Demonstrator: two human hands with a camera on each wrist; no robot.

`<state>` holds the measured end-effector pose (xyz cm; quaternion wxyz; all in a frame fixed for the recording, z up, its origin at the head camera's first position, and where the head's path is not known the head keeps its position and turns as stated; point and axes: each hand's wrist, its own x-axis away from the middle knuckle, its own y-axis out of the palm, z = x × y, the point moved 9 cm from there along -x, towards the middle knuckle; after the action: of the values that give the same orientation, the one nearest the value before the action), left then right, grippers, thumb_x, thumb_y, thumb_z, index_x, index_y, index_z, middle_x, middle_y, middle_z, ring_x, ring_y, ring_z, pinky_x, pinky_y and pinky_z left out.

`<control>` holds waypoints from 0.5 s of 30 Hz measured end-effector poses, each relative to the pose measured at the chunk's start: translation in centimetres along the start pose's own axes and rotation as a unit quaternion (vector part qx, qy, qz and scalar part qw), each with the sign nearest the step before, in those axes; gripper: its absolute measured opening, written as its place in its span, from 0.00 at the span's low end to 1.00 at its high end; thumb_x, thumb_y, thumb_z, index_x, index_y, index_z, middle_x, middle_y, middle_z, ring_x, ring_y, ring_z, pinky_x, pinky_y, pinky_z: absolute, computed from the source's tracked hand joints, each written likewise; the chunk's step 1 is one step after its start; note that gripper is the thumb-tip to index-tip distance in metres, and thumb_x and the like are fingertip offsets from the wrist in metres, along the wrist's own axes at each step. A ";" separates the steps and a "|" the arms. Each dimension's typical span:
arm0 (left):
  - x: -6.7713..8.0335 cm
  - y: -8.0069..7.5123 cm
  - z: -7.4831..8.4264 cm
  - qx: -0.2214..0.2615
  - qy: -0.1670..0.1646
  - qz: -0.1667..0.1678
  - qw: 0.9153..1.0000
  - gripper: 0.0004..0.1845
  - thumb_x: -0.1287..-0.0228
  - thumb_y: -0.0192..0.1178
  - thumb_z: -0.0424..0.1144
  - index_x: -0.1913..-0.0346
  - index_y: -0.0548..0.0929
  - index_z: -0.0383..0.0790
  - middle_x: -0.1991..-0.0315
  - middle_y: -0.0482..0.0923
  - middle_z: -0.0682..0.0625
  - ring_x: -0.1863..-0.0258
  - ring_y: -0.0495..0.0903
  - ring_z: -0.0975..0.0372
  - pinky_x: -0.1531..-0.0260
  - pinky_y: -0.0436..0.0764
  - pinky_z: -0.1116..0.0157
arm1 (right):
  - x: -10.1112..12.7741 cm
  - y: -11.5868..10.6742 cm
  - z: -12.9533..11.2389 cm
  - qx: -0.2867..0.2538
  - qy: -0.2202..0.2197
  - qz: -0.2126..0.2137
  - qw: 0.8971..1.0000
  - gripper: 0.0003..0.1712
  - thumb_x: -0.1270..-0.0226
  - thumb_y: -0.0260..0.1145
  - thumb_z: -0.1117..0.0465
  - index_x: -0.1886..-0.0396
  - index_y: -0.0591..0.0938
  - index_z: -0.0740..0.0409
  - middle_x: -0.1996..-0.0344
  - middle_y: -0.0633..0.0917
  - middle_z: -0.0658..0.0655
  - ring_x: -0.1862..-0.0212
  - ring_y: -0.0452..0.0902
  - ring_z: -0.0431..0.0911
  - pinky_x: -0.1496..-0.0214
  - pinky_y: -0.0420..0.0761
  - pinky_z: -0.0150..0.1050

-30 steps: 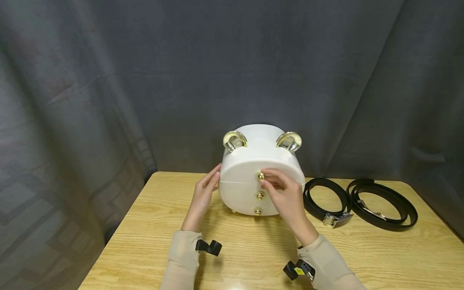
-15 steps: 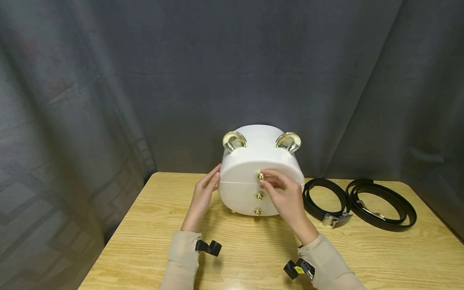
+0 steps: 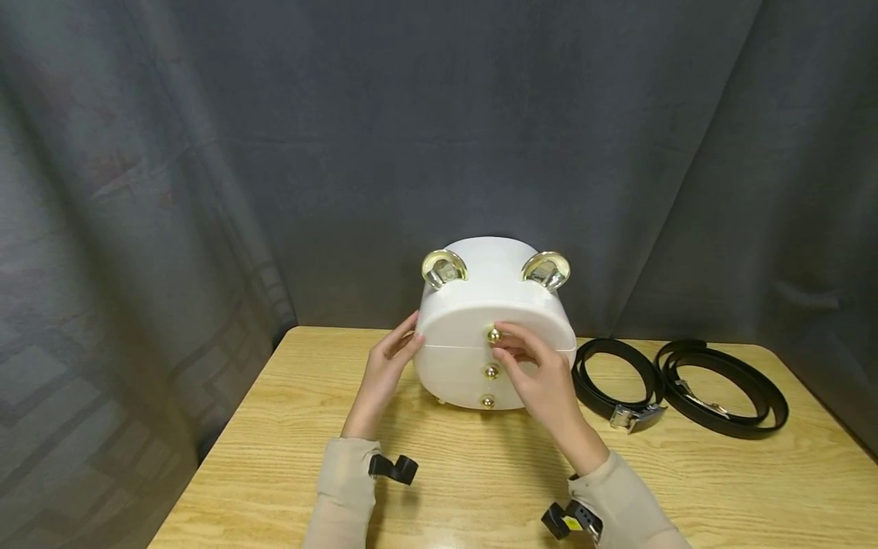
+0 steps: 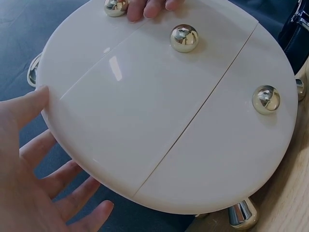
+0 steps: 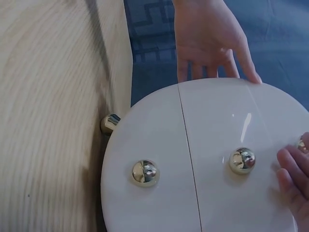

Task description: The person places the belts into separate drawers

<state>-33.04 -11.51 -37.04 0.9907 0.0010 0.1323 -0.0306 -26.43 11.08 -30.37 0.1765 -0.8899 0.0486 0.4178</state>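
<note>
A white rounded box (image 3: 453,374) with two gold ears (image 3: 443,268) stands on the table, its front carrying a column of gold knobs. My left hand (image 3: 382,374) lies along the box's left side, thumb on the front edge and fingers spread around the side, as the left wrist view shows. The right hand (image 3: 545,381) is at the top knob (image 3: 494,335), its index fingertip right beside the knob and the thumb a little below, apart from it. The middle knob (image 5: 242,160) and the bottom knob (image 5: 145,173) are untouched. Thin seams cross the front, with no gap visible.
Two coiled black belts with metal buckles, a left one (image 3: 620,404) and a right one (image 3: 768,396), lie right of the box on the wooden table (image 3: 274,457). A grey curtain (image 3: 411,152) hangs behind the table.
My right thumb has dropped away from the top knob and the right wrist has shifted slightly down and right. The left thumb has moved onto the front edge. The box looks unchanged.
</note>
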 end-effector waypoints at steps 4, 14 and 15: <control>0.0 0.0 0.0 -0.011 0.001 0.001 1.000 0.25 0.28 0.61 0.41 0.30 0.74 0.46 0.33 0.72 0.46 0.34 0.71 0.52 0.34 0.67 0.47 | 0.5 0.1 -0.2 -0.003 -0.006 -0.008 1.000 0.27 0.42 0.70 0.78 0.41 0.81 0.61 0.60 0.88 0.57 0.62 0.84 0.51 0.57 0.81 0.26; 0.0 0.0 0.2 -0.028 -0.002 0.013 1.000 0.26 0.29 0.62 0.43 0.31 0.74 0.47 0.35 0.74 0.46 0.36 0.72 0.52 0.37 0.71 0.48 | 2.4 -0.7 -0.6 0.016 -0.033 0.018 0.999 0.27 0.45 0.70 0.81 0.45 0.82 0.64 0.61 0.88 0.58 0.64 0.84 0.50 0.57 0.80 0.25; 0.1 0.0 0.2 -0.030 -0.002 0.015 0.999 0.26 0.29 0.62 0.43 0.31 0.75 0.47 0.36 0.74 0.46 0.36 0.72 0.52 0.37 0.71 0.48 | 2.5 -0.8 -0.6 0.020 -0.032 0.018 0.999 0.26 0.46 0.70 0.81 0.46 0.83 0.63 0.62 0.88 0.57 0.64 0.85 0.49 0.57 0.80 0.25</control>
<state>-32.94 -11.56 -36.84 0.9909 -0.0264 0.1313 -0.0115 -24.20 11.74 -31.77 0.1887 -0.8714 0.0671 0.4478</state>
